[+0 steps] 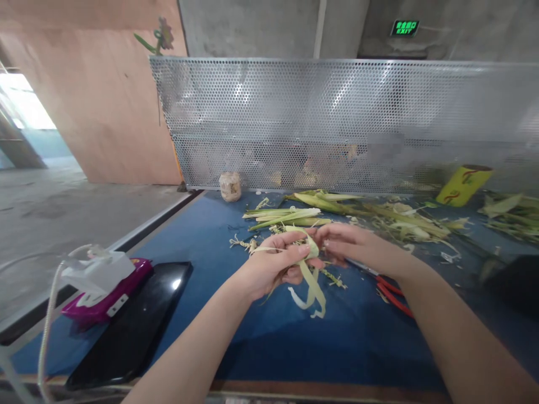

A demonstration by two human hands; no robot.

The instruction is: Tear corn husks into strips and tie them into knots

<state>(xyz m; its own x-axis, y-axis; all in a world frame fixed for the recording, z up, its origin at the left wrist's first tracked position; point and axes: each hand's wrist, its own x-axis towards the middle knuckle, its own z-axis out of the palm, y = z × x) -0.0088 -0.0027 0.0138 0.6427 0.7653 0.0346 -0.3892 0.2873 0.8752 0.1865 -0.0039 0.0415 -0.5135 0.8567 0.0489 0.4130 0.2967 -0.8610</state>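
Both hands meet above the middle of the blue table (261,342). My left hand (275,266) is closed around pale green leaf strips (312,286), whose loose ends curl down toward the table. My right hand (349,247) pinches the same strips from the right side, fingers pressed together. Just behind the hands lies a small woven bit of leaf (244,243).
A pile of long green leaves (295,216) and scraps spreads along the back, in front of a perforated metal screen (337,123). Red-handled scissors (391,294) lie under my right wrist. A black phone (135,325) and a pink device (105,300) sit left. A jar (230,186) and yellow cup (463,184) stand behind.
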